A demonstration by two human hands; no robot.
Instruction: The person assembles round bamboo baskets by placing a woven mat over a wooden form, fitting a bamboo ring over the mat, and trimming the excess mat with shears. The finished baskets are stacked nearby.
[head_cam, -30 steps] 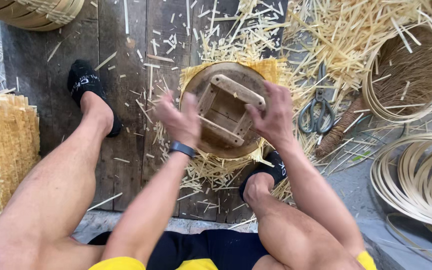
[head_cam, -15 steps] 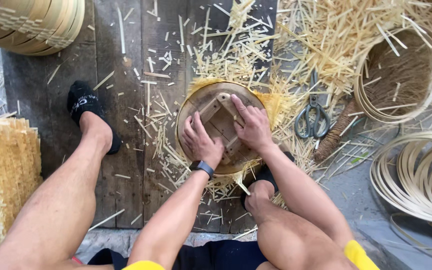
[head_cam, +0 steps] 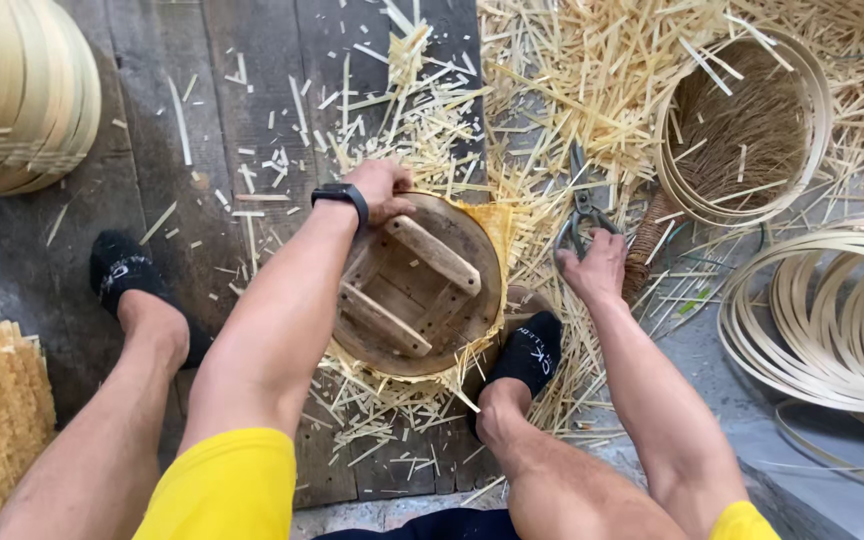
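right hand has left the round wooden mould; now closed on scissors just beside it | left hand still grips mould's far rim | mould between feet on dark plank floor; bamboo offcuts strewn around

Even, soft daylight; faint shadows only. No glare. Sharp centre, slight softness and wide-angle bending toward frame edges.

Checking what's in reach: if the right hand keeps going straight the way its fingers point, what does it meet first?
The right hand points up-frame at the scissors; its fingers seem already on the handles, so the scissors come first.
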